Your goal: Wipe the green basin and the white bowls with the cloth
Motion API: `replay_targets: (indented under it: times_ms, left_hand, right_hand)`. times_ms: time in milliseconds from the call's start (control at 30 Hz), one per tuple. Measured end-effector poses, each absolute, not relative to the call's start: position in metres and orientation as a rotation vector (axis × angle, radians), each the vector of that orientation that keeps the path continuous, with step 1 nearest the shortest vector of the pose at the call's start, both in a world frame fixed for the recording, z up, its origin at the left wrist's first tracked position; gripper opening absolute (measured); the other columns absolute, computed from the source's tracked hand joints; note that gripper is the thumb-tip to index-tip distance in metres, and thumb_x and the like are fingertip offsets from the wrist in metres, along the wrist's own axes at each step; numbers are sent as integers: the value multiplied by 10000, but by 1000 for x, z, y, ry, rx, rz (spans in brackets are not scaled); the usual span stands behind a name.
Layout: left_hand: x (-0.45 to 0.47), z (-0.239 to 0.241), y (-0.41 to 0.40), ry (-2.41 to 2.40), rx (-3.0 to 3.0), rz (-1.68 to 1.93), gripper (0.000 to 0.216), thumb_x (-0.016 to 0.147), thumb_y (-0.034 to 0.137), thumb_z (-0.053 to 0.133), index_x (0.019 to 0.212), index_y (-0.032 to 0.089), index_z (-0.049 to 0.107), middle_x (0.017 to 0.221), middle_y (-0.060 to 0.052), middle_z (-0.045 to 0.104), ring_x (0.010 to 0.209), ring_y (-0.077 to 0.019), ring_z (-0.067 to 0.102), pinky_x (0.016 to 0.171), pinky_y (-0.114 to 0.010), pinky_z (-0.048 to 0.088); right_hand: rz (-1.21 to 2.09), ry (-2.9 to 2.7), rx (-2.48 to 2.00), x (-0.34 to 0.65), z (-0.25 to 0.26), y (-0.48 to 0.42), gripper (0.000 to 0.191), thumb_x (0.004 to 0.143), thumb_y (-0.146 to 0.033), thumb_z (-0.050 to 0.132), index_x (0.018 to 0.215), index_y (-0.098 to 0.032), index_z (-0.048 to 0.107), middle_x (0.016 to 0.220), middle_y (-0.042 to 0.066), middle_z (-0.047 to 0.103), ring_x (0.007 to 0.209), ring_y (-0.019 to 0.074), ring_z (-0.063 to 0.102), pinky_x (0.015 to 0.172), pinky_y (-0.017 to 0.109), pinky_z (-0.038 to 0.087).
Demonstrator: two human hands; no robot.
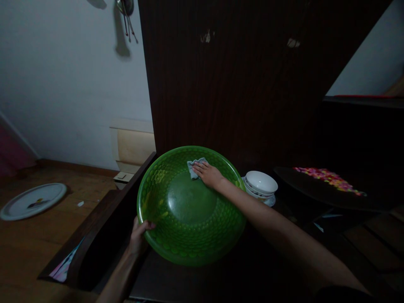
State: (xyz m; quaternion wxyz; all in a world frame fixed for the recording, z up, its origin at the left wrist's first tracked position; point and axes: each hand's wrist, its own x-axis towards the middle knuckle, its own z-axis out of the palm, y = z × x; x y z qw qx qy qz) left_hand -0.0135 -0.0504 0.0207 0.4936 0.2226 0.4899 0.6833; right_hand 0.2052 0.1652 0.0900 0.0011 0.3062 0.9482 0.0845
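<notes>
A large green plastic basin [192, 202] with a bumpy patterned wall is tilted towards me in the middle of the view. My left hand [139, 235] grips its rim at the lower left, thumb over the edge and fingers hidden behind it. Inside the basin my right hand [208, 173] presses a small grey cloth [192, 169] against the far inner wall near the bottom. Its fingers lie over the cloth. The right forearm crosses the basin's right rim.
White bowls [261, 182] are stacked to the right of the basin, by a dark wooden panel [233, 84]. A pink and yellow beaded item [328, 179] lies farther right. On the floor at left is a white oval lid-like object [34, 201]. A cream box-like object [134, 145] stands against the wall.
</notes>
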Motion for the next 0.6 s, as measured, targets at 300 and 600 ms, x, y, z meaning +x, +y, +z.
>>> replay_targets:
  times_ms: [300,600]
  left_hand:
    - [-7,26,-51,1219,496,1753,209,422,183,675,630,168,660,499,29,563,451,-136,521,391,-235,441]
    - [6,36,-44,1199,408,1889,265,378,176,658,642,173,638,487,47,555,430,-112,490,364,-206,417]
  right_hand:
    - [116,2709,1224,243,90,136,655,925,-408,522,1475,-59,453,1571,179,382,1504,315,245,1257,466,97]
    - [-257,2394,1224,270,85,96,890,874,-732,404,1409,-35,544,1491,247,472,1447,417,335,1207,568,211]
